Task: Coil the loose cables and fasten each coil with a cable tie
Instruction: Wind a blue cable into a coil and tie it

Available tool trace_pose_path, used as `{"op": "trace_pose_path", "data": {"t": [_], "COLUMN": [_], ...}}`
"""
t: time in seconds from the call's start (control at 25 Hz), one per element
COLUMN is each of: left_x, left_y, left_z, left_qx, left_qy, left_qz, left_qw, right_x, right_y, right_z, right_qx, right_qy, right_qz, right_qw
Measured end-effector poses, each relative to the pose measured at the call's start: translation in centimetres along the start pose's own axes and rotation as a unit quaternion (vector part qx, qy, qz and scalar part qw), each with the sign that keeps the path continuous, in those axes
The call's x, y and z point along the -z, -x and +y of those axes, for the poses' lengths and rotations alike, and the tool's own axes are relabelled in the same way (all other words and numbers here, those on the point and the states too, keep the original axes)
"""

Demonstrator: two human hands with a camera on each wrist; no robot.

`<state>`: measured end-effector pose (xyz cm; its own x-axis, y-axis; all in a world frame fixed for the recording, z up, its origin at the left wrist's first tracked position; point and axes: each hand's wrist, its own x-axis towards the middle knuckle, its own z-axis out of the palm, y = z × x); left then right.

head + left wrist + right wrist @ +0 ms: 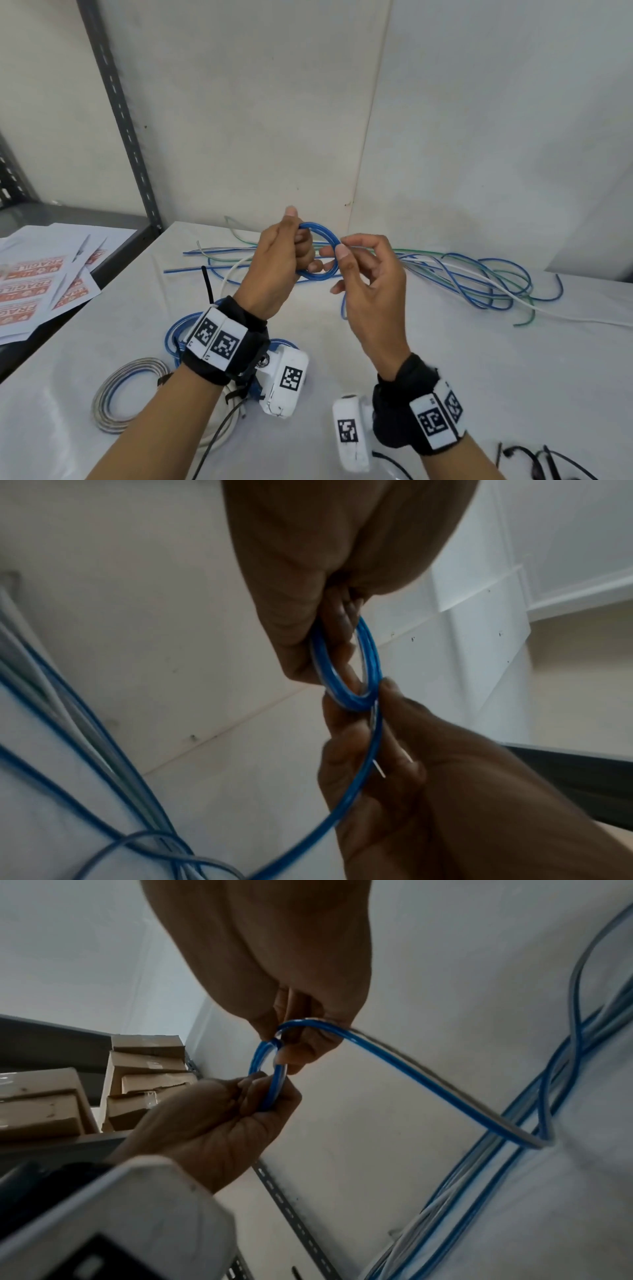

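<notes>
White desk (pixel 445 359) below us: we are winding a blue cable (pixel 320 250) above it, left hand (pixel 277 267) gripping the small coil, right hand (pixel 370 284) pinching the feed. Finished coils (pixel 132 394) are lying near our left wrist; the loose tangle (pixel 479 277) beyond is waiting.

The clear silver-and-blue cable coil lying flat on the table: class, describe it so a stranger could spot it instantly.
Start at the white-covered table and look to its near left part, left of the left hand's forearm. There the clear silver-and-blue cable coil lies flat as a neat ring. Unlike the loose blue, green and white cables sprawled at the back right, it is wound tight and nobody holds it.
</notes>
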<state>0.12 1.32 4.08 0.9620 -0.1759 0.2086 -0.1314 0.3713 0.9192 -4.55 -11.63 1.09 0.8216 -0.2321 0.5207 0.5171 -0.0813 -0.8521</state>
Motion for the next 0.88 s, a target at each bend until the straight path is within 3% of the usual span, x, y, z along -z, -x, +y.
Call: {"op": "trace_pose_path", "data": {"t": [0.12,0.24,0.32,0.44,0.6,0.88], "left_x": [-0.4,-0.2,0.1,0.4,1.4,2.3], "left_y": [0.2,0.0,0.1,0.8,0.9,0.9], "left_z": [-0.1,0.0,0.3,0.8,1.2,1.9], "left_qx": [-0.003,0.044,0.058,0.005,-0.040,-0.002], "left_qy": [0.042,0.059,0.009,-0.137,-0.228,-0.191], "left_qz": [0.009,-0.045,-0.083,-0.115,-0.122,-0.116], "left_qw": [0.999,0.996,0.995,0.984,0.965,0.975], "right_x": [-0.2,1.4,2.6,3.8,4.7,4.5], "right_y": [0.0,-1.1,-1.8,-2.3,-2.5,-2.7], "right_z": [0.0,-0.4,-0.8,-1.3,-1.4,-1.0], "right_qx": [-0.002,0.013,0.017,0.020,0.021,0.024], "right_qy": [-0.022,-0.013,0.004,0.034,0.087,0.087], "right_qz": [0.017,0.006,-0.008,-0.048,-0.105,-0.107], "right_qw": [1.000,1.000,1.000,0.998,0.990,0.990]}}
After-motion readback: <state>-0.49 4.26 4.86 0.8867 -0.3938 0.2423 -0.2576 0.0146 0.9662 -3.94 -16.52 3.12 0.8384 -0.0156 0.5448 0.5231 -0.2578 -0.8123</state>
